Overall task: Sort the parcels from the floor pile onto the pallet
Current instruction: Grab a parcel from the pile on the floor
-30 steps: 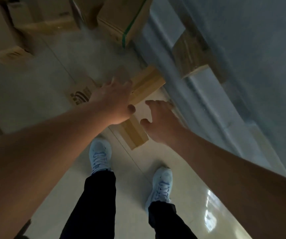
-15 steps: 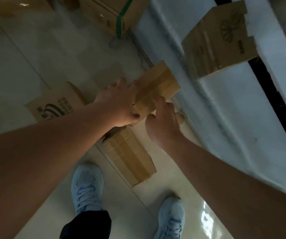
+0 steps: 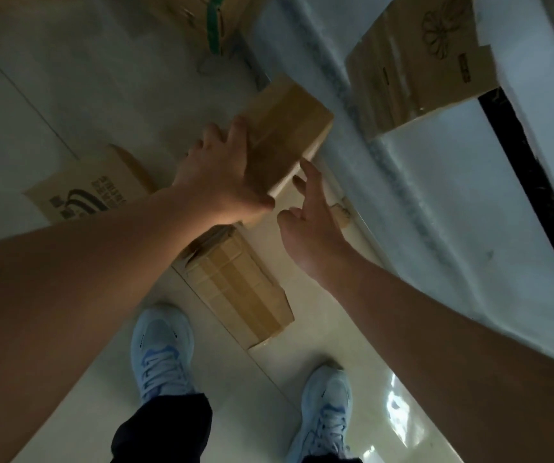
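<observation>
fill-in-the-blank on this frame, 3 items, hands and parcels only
1. The small parcel is gripped by the ____ hand.
2. The right hand has its fingers ____, gripping nothing.
3. The long flat parcel lies on the ____, ahead of the shoes.

Missing words: left; spread open; floor

Bare forearms, dark trousers (image 3: 165, 429), pale blue trainers (image 3: 162, 349) (laced).

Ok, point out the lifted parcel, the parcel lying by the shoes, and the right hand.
lifted parcel (image 3: 289, 128), head view, on its taped top face.
floor parcel (image 3: 242, 289), head view, middle of its top face.
right hand (image 3: 309, 228), head view, on the back of the hand.
</observation>
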A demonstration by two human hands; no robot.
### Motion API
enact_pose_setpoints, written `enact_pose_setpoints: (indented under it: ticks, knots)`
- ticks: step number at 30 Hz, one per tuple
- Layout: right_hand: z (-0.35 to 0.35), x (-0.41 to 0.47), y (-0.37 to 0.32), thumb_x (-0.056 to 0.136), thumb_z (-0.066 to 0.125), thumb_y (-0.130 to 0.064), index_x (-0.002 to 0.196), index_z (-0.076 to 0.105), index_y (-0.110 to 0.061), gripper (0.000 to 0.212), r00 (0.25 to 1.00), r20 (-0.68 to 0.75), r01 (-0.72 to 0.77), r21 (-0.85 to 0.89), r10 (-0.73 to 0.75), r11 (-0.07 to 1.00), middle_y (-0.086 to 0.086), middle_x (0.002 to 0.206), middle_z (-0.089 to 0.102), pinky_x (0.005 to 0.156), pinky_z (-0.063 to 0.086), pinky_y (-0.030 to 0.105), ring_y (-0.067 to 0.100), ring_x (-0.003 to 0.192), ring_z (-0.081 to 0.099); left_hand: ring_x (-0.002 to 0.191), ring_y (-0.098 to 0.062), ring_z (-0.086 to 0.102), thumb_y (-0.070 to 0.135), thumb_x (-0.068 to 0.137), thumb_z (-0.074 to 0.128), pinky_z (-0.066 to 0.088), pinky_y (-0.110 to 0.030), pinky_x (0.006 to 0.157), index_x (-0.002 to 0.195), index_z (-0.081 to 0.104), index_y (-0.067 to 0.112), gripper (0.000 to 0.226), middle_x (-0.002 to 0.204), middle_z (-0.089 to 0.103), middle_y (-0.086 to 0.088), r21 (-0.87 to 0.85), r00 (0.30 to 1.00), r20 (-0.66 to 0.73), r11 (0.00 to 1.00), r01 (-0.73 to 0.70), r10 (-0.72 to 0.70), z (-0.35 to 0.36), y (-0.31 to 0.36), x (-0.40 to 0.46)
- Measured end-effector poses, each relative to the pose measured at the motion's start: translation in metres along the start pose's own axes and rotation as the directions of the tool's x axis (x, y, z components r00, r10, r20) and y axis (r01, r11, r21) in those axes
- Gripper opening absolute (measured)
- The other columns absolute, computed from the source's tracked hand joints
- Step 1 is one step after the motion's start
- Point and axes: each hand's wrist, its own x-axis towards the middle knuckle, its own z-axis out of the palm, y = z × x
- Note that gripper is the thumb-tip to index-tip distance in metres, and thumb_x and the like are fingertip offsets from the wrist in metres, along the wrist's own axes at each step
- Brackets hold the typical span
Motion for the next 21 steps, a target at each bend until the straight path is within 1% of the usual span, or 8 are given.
enact_pose_setpoints:
  ticks: [2,5,6,8,10,13,18,21]
  knots:
    - [-0.001,-0.015,-0.007,0.102,0.044,-0.014,0.162,0.003,-0.052,0.081,1.000,-0.020,-0.014,0.009,0.014,1.000,-0.010,0.173,0.021,0.045,0.042,0.004,-0.024,0.082,0.061,0.110,-0.037,0.054,0.057,0.056,0.085,0.051,-0.047,0.087,0.143,0.031,0.027,0.106,0.126,0.043,-0.012,-0.129,0.999,-0.036,0.992,0.013,-0.018,-0.013,0.003,-0.013]
    - [-0.003,-0.041,-0.019,0.106,0.042,-0.025,0.164,0.006,-0.049,0.072,0.997,-0.076,-0.016,-0.022,0.015,1.000,-0.008,0.172,0.023,0.089,0.038,0.016,0.006,0.139,0.048,0.095,-0.027,0.054,0.065,0.047,0.071,0.047,-0.034,0.074,0.137,0.037,0.032,0.101,0.118,0.045,-0.006,-0.285,0.995,-0.062,0.957,0.057,-0.078,-0.039,0.007,-0.040]
    - [-0.005,-0.051,-0.025,0.107,0.041,-0.029,0.164,0.007,-0.048,0.069,0.996,-0.088,-0.021,-0.039,0.018,0.999,-0.007,0.171,0.025,0.094,0.034,0.021,0.014,0.144,0.042,0.092,-0.022,0.054,0.067,0.046,0.067,0.046,-0.031,0.070,0.137,0.037,0.033,0.102,0.117,0.047,-0.005,-0.328,0.994,-0.058,0.942,0.074,-0.098,-0.049,0.009,-0.049]
    - [-0.009,-0.068,-0.038,0.108,0.039,-0.035,0.162,0.010,-0.050,0.064,0.995,-0.103,-0.020,-0.050,0.015,0.999,-0.006,0.168,0.030,0.085,0.033,0.016,0.010,0.128,0.042,0.089,-0.015,0.059,0.064,0.052,0.068,0.050,-0.026,0.060,0.137,0.039,0.031,0.096,0.116,0.054,-0.003,-0.428,0.992,-0.013,0.898,0.105,-0.122,-0.073,0.014,-0.068]
    - [-0.015,-0.087,-0.054,0.107,0.038,-0.039,0.160,0.015,-0.052,0.060,0.993,-0.119,0.003,-0.047,-0.009,0.999,-0.006,0.163,0.036,0.088,0.036,0.023,0.012,0.125,0.043,0.077,-0.014,0.070,0.056,0.059,0.075,0.055,-0.021,0.052,0.134,0.041,0.028,0.087,0.108,0.064,-0.001,-0.537,0.992,0.029,0.836,0.116,-0.119,-0.099,0.018,-0.090]
    - [-0.025,-0.123,-0.088,0.107,0.038,-0.046,0.159,0.021,-0.050,0.055,0.991,-0.131,0.010,-0.013,-0.012,1.000,-0.007,0.158,0.041,0.105,0.039,0.043,0.024,0.143,0.042,0.069,-0.006,0.073,0.063,0.054,0.072,0.057,-0.028,0.061,0.130,0.043,0.033,0.087,0.095,0.072,0.003,-0.613,0.990,0.046,0.779,0.135,-0.136,-0.144,0.022,-0.134]
    - [-0.040,-0.197,-0.161,0.100,0.055,-0.056,0.159,0.025,-0.047,0.066,0.992,-0.095,0.094,0.090,-0.086,0.991,-0.023,0.137,0.046,0.105,0.045,0.040,0.011,0.127,0.049,0.073,-0.009,0.069,0.064,0.063,0.063,0.047,-0.029,0.063,0.136,0.044,0.032,0.081,0.096,0.067,0.003,-0.652,0.977,0.080,0.731,0.202,-0.198,-0.223,0.036,-0.213]
    - [-0.051,-0.249,-0.203,0.085,0.063,-0.062,0.154,0.027,-0.045,0.080,0.984,-0.068,0.172,0.105,-0.165,0.980,-0.017,0.145,0.049,0.114,0.045,0.048,0.015,0.134,0.050,0.077,-0.014,0.056,0.065,0.063,0.053,0.038,-0.031,0.062,0.126,0.052,0.025,0.075,0.092,0.059,0.000,-0.659,0.968,0.064,0.718,0.223,-0.241,-0.264,0.054,-0.265]
